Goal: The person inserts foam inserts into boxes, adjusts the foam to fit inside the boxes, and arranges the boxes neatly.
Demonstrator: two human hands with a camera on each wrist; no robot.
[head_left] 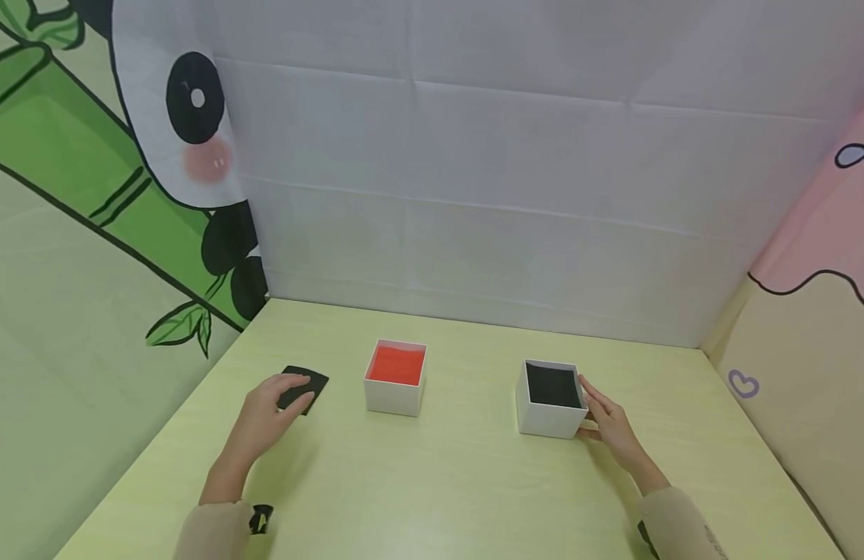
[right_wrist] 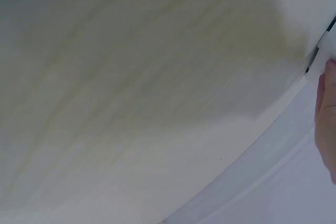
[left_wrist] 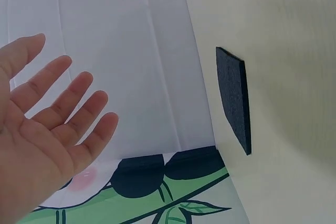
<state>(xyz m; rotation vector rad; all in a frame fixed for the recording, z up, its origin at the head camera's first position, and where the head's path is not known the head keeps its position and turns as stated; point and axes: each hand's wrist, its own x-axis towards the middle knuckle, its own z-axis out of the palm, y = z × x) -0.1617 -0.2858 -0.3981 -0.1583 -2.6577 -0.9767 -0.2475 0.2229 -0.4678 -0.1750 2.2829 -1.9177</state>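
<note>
A thin black four-sided slab (head_left: 317,383) lies on the table at the left. My left hand (head_left: 262,416) hovers over it, fingers spread and holding nothing; the left wrist view shows a gap between the hand (left_wrist: 50,124) and the slab (left_wrist: 234,100). At the right stands a white box (head_left: 549,420) with a black sheet (head_left: 552,386) inside its top. My right hand (head_left: 613,432) touches the right side of this box with outstretched fingers. Only part of the right hand (right_wrist: 326,121) shows at the edge of the right wrist view.
Between the hands, a second white box (head_left: 393,400) holds a red sheet (head_left: 398,365). All of this stands on a pale yellow table (head_left: 459,482). A white backdrop (head_left: 473,194) rises along its far edge, with printed panels at both sides.
</note>
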